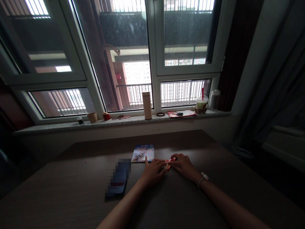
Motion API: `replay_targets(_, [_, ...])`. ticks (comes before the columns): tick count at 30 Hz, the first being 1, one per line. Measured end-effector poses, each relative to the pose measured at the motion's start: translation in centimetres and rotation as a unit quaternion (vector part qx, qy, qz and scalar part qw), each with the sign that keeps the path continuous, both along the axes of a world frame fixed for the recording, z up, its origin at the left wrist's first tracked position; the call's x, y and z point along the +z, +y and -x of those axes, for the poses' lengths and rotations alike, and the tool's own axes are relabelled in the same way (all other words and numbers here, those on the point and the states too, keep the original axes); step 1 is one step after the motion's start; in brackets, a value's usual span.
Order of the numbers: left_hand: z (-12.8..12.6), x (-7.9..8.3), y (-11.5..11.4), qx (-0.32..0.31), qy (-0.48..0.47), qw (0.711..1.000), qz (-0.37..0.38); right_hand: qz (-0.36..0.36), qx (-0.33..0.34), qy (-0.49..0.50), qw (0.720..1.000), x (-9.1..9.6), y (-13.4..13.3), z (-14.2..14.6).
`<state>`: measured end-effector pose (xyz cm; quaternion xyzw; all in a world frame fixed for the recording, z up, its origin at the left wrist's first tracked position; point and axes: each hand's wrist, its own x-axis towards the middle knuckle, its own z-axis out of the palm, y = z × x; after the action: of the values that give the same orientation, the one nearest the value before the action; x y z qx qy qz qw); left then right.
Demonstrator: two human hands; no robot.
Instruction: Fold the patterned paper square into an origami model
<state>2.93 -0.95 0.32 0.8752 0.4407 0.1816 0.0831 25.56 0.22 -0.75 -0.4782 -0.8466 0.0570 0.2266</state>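
A small piece of folded red-and-white patterned paper lies on the dark wooden table between my two hands. My left hand holds its left side with the fingertips, while one digit sticks up away from it. On the right side, my right hand bends over the paper, its fingers pressing on it; a bracelet circles that wrist. Both hands partly cover the paper, so its full shape is hidden. Just beyond my left hand lies a booklet with a colourful blue cover.
A phone-like dark object, partly pixelated, lies left of my left forearm. On the windowsill stand a beige thermos, a paper cup, a red jar, scissors on red papers, and a drink cup with a straw.
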Motion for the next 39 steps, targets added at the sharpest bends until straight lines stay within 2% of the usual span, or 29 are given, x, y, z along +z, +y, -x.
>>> replay_targets(8, [-0.04,0.08,-0.08,0.002,0.003,1.000,0.000,0.010,0.013,-0.006,1.000,0.67,-0.38,0.13])
replay_targets(23, [-0.15,0.57,-0.26,0.008,0.004,1.000,0.011,0.001,0.012,-0.004,1.000,0.47,-0.45,0.20])
replay_targets(39, [-0.16,0.35,-0.07,0.011,0.009,1.000,0.014,0.000,0.001,-0.015,1.000,0.87,-0.76,0.37])
